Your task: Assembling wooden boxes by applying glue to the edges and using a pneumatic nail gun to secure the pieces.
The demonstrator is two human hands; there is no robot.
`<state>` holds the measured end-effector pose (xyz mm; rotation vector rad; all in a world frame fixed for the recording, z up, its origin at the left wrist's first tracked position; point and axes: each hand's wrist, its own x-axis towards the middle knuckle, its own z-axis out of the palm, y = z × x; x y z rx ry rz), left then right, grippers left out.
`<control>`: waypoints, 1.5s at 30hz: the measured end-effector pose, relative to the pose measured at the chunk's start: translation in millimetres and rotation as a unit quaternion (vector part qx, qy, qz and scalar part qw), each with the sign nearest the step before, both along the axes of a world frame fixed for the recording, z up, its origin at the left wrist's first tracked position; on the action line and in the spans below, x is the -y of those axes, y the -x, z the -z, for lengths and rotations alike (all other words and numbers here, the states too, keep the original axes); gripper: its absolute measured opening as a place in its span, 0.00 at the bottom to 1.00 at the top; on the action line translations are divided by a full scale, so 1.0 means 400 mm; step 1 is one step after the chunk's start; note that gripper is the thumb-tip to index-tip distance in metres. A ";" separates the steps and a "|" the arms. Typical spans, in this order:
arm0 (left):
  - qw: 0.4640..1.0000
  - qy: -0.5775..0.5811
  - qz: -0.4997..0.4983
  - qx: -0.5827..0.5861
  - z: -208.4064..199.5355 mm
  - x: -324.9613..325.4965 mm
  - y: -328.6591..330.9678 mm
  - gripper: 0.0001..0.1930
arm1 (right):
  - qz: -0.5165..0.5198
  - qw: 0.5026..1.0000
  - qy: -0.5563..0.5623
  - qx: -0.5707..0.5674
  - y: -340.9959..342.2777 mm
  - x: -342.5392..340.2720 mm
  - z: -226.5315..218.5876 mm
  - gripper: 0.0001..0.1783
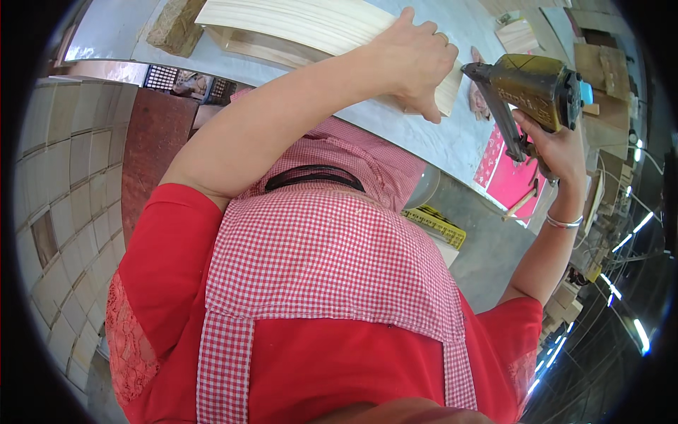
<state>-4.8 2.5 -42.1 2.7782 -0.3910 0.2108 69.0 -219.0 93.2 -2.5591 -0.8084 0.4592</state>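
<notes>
A long pale wooden board [296, 22] lies across the work table, part of what looks like a box-shaped wooden piece with a second panel below it. My left hand [415, 62] grips the board's right end, thumb at the near corner and fingers over the far side. To the right of that end, my right hand [558, 147] is wrapped around the handle of a nail gun [528, 78], dark yellow and black. The gun's nose points left toward the board's end, apparently just short of it. My right fingers are partly hidden behind the gun.
A rough wood block [176, 28] sits on the table [106, 32] at the far left. Pink sheets and a hammer [521, 201] lie at the right. Stacked wooden panels [67, 184] stand at the left. Below the table is a yellow box [438, 225].
</notes>
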 end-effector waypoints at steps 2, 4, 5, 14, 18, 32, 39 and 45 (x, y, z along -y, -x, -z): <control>1.000 -0.001 -0.001 0.000 0.001 -0.001 0.002 0.39 | 0.000 1.000 0.000 -0.005 -0.006 0.001 0.000 0.19; 1.000 0.003 0.002 0.002 0.002 -0.002 0.002 0.40 | 0.002 1.000 0.002 -0.013 -0.011 0.002 0.000 0.19; 1.000 0.006 0.003 0.003 0.000 -0.002 0.003 0.41 | 0.002 1.000 0.002 -0.013 -0.014 0.000 -0.001 0.19; 0.984 0.080 0.074 0.142 -0.022 -0.001 0.079 0.29 | 0.058 0.998 0.015 -0.017 0.001 -0.011 -0.005 0.21; 0.951 0.099 0.153 0.249 0.084 -0.012 0.216 0.17 | 0.063 0.996 -0.042 0.041 0.010 0.090 0.038 0.22; 0.975 0.146 -0.078 -0.147 0.326 -0.038 0.121 0.31 | 0.181 0.979 -0.055 0.076 0.105 0.316 0.034 0.13; 0.965 0.237 0.036 -0.104 0.174 0.053 0.194 0.21 | 0.240 0.970 0.033 -0.013 0.139 0.140 -0.050 0.15; 0.625 0.762 0.069 -0.153 0.131 -0.275 0.375 0.13 | 0.161 0.983 0.071 0.052 0.115 0.156 -0.043 0.25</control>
